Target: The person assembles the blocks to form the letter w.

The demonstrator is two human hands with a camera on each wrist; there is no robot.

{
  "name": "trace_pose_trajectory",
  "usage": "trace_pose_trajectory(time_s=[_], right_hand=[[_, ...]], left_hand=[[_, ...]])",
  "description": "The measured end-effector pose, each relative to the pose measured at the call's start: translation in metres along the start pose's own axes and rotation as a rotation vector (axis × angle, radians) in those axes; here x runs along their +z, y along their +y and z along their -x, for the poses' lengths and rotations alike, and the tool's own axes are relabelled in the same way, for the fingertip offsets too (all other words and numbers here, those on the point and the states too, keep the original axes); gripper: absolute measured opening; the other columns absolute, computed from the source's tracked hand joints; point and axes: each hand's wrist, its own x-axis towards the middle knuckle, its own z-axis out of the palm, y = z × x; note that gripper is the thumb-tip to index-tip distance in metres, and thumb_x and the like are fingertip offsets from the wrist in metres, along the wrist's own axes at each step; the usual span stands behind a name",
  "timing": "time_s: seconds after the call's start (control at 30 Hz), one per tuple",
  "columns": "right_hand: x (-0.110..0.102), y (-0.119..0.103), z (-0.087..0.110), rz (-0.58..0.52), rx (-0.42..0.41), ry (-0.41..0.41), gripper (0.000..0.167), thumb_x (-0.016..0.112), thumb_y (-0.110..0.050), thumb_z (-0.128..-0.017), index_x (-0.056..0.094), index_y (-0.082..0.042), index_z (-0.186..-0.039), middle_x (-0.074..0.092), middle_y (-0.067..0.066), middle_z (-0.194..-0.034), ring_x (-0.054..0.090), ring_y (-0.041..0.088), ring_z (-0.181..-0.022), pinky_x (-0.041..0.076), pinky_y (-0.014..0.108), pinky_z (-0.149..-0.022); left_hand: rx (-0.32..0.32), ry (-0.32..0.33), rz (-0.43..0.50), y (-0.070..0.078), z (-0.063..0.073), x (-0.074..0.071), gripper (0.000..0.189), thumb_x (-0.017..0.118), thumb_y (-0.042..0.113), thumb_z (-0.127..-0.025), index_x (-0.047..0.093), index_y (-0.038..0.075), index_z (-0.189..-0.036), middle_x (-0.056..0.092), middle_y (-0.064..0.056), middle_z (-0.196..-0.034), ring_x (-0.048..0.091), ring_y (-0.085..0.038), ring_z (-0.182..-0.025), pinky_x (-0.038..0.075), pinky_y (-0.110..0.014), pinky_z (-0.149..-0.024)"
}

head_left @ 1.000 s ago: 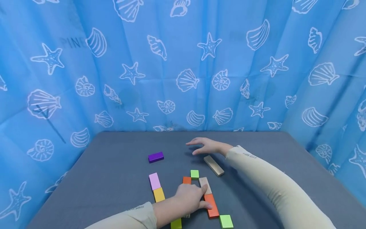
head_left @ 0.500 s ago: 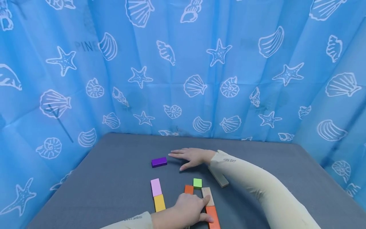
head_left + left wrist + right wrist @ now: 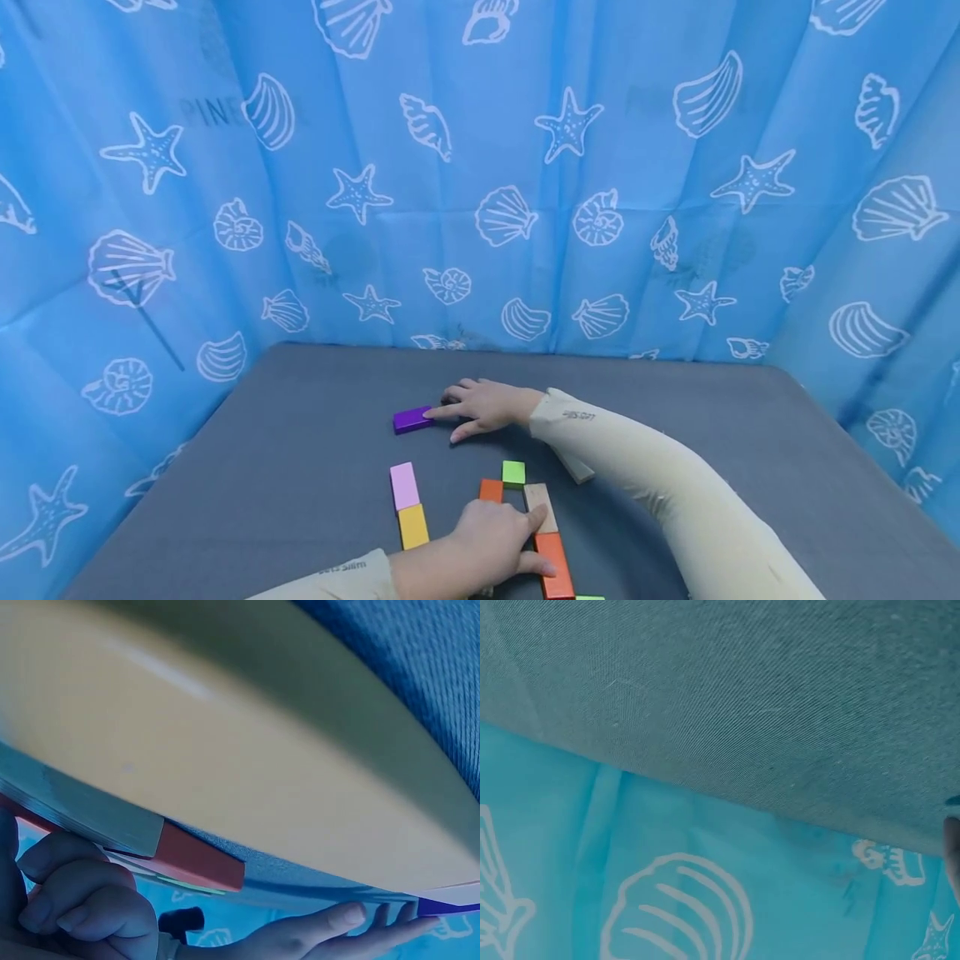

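My right hand [image 3: 487,404] reaches over the far part of the table. Its extended index finger touches the right end of a purple block [image 3: 409,421], while the thumb points down and left. Nearer to me, my left hand [image 3: 491,542] rests over the blocks: the index finger lies on a plain wooden block [image 3: 539,497] and the thumb on an orange block [image 3: 554,560]. Curled fingers [image 3: 97,892] of that hand appear in the left wrist view, below the wooden block's side. The right wrist view catches only a sliver of a finger.
A pink block [image 3: 405,487] adjoins a yellow block [image 3: 413,525] on the left. By the left hand stand another orange block [image 3: 491,489] and a light green block [image 3: 513,473]. Another wooden block [image 3: 577,468] is partly behind the right sleeve. A blue curtain [image 3: 465,208] backs the grey table [image 3: 315,433].
My right hand has moved left across the table to the purple block, and its index finger now touches it. The left hand stays on the same blocks.
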Motion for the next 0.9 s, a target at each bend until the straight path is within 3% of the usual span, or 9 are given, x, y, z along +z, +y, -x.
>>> trace_pose_trajectory(time_s=[0.17, 0.33, 0.43, 0.53, 0.73, 0.83, 0.9], right_hand=[[0.000, 0.011, 0.017, -0.096, 0.023, 0.024, 0.055, 0.049, -0.053, -0.097, 0.042, -0.033, -0.148, 0.042, 0.006, -0.147, 0.039, 0.025, -0.133, 0.033, 0.044, -0.107], [0.003, 0.023, 0.044, -0.202, 0.089, 0.129, 0.048, 0.061, -0.047, -0.093, 0.060, -0.020, -0.134, 0.049, 0.008, -0.141, 0.045, 0.026, -0.131, 0.035, 0.045, -0.105], [0.006, 0.023, 0.053, -0.286, 0.140, 0.176, 0.053, 0.065, -0.044, -0.092, 0.059, -0.012, -0.134, 0.048, 0.011, -0.141, 0.044, 0.030, -0.130, 0.035, 0.048, -0.105], [0.009, 0.020, 0.052, -0.303, 0.193, 0.181, 0.056, 0.064, -0.041, -0.093, 0.054, -0.011, -0.138, 0.050, 0.012, -0.139, 0.044, 0.030, -0.129, 0.035, 0.046, -0.105], [0.009, 0.013, 0.050, -0.222, 0.308, 0.203, 0.032, 0.068, -0.025, -0.093, 0.064, -0.006, -0.118, 0.063, 0.008, -0.113, 0.056, 0.022, -0.105, 0.044, 0.039, -0.092], [0.004, 0.011, 0.057, -0.302, 0.385, 0.209, 0.028, 0.069, -0.018, -0.092, 0.061, -0.005, -0.115, 0.063, 0.007, -0.106, 0.057, 0.020, -0.097, 0.046, 0.038, -0.087], [-0.001, 0.012, 0.066, -0.406, 0.417, 0.255, 0.026, 0.068, -0.012, -0.091, 0.060, -0.004, -0.114, 0.063, 0.008, -0.104, 0.058, 0.019, -0.095, 0.048, 0.037, -0.085]], left_hand=[[0.011, 0.010, -0.021, 0.002, 0.000, 0.000, 0.066, 0.055, 0.067, -0.083, 0.053, 0.034, -0.140, 0.063, 0.005, -0.073, 0.050, -0.009, -0.059, 0.046, -0.031, -0.057], [0.006, 0.013, -0.028, 0.005, 0.001, 0.000, 0.065, 0.055, 0.068, -0.083, 0.054, 0.034, -0.139, 0.060, 0.005, -0.069, 0.049, -0.010, -0.058, 0.045, -0.031, -0.055], [0.002, 0.013, -0.030, 0.006, 0.002, 0.000, 0.065, 0.056, 0.068, -0.083, 0.054, 0.034, -0.138, 0.057, 0.005, -0.065, 0.048, -0.010, -0.057, 0.043, -0.030, -0.054], [0.001, 0.015, -0.040, 0.007, 0.002, 0.000, 0.065, 0.056, 0.068, -0.082, 0.055, 0.034, -0.138, 0.055, 0.005, -0.064, 0.048, -0.009, -0.057, 0.044, -0.031, -0.055], [0.012, 0.029, -0.068, 0.007, 0.003, 0.000, 0.065, 0.056, 0.067, -0.083, 0.054, 0.034, -0.138, 0.052, 0.004, -0.060, 0.048, -0.010, -0.055, 0.043, -0.030, -0.053], [0.008, 0.031, -0.077, 0.007, 0.003, 0.000, 0.066, 0.056, 0.068, -0.082, 0.054, 0.034, -0.139, 0.050, 0.004, -0.059, 0.047, -0.010, -0.054, 0.042, -0.030, -0.052], [0.004, 0.033, -0.077, 0.006, 0.003, 0.000, 0.065, 0.056, 0.067, -0.082, 0.055, 0.033, -0.137, 0.049, 0.004, -0.058, 0.047, -0.011, -0.053, 0.040, -0.029, -0.051]])
